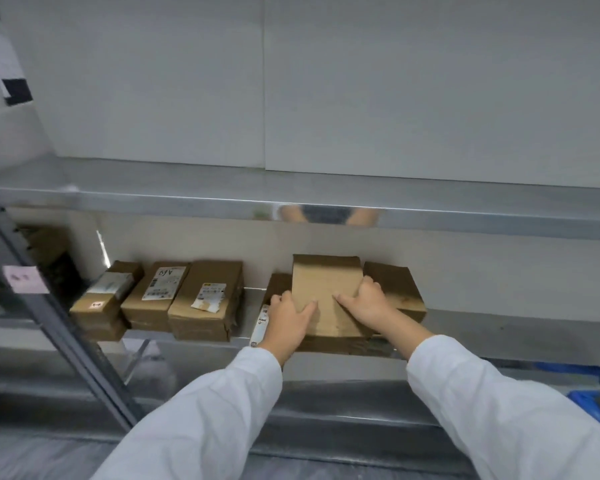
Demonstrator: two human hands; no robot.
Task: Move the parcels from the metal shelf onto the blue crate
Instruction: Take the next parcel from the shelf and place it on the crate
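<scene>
Both hands are on one brown parcel (326,296) that sits on top of other parcels on the metal shelf (499,327), a little right of the middle. The left hand (286,318) clasps its left edge, thumb laid across the top face and the fingers curled round the side; the right hand (368,301) grips the right edge the same way, thumb pointing inward over the cardboard. Both sleeves (499,420) are white. Under that parcel lies a flatter one (343,344) at the near lip of the shelf, and a darker box (395,289) touches the held parcel on its right side. Another parcel with a white label (262,322) on its near face stands just beside the left hand. Farther left, well apart from the hands, three more parcels stand in a row: a large one with a torn label (205,299), one with a tall white label (153,296) and a smaller one at the left end (104,299). The blue crate (593,407) shows only as a corner at the lower right edge, below the shelf.
</scene>
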